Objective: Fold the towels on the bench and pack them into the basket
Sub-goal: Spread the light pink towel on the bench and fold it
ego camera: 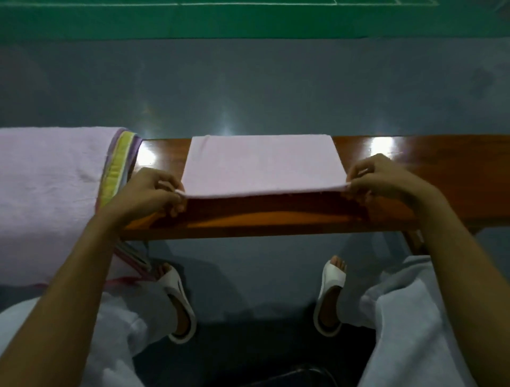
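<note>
A glossy grey-blue floor [248, 83] fills the middle of the view, with pale glints of light [226, 128] reflected on it. Beyond it, along the top, runs a green court surface [193, 24] marked with thin white lines [248, 4]. Lower down, two feet rest on the floor in white open-toed slide sandals, the left sandal [173, 284] and the right sandal [334, 276] well apart, toes pointing away from the person. Loose, light-coloured trouser legs [408, 317] cover both knees. At the bottom edge, between the legs, lies a dark object [289, 377], too dim to identify.
</note>
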The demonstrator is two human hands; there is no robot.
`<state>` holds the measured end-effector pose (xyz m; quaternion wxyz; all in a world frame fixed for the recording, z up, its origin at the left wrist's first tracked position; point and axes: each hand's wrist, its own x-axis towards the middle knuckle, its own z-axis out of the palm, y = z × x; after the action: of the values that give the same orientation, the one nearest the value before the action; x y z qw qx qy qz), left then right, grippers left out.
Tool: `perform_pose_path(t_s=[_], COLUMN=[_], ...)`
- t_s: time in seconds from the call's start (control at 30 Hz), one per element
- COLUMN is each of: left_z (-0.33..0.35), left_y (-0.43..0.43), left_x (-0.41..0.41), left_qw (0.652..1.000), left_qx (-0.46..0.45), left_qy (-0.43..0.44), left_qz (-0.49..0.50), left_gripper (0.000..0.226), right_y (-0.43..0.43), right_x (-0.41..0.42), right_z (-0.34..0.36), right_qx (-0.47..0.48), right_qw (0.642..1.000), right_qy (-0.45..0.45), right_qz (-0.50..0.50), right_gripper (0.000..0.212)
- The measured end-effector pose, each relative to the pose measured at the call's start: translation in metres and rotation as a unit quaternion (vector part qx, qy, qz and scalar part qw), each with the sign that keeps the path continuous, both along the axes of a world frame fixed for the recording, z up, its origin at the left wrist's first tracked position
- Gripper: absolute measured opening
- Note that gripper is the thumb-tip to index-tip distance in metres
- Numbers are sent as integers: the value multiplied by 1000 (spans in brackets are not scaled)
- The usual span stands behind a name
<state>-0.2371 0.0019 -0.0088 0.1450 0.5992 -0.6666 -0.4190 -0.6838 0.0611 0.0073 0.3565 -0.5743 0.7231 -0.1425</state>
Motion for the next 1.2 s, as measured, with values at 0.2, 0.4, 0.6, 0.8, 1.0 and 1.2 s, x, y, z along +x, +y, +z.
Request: perform_pose_path(t_s=[0.2,0.4,0.6,0.8,1.0,1.2], left_z=[4,9,-1,-36,-72,-82], left_y=[4,5,2,1,2,-9], left_x=[8,6,-29,-87,-116,-100], left_qw=[966,907,996,968,953,939], left_qx=[180,238,0,-251,-257,-225], left_qy=[-93,-139,-24,-29,-113,-249], left_qz=[-159,-320,-87,-1,-114,-81], left_gripper=[9,9,23,30,59,67], right_y=[6,7,-3,-32,-33,-38], right_x=[-3,5,18,90,153,119], right_z=[7,11,6,-42,-78,-91], right_qx=[217,365,157,-243,-214,-149], right_qw=[973,918,976,962,942,940], right_qy=[-32,7,18,121,188,272], right_qz=[70,156,149,21,178,142], right_gripper=[9,19,29,14,59,64])
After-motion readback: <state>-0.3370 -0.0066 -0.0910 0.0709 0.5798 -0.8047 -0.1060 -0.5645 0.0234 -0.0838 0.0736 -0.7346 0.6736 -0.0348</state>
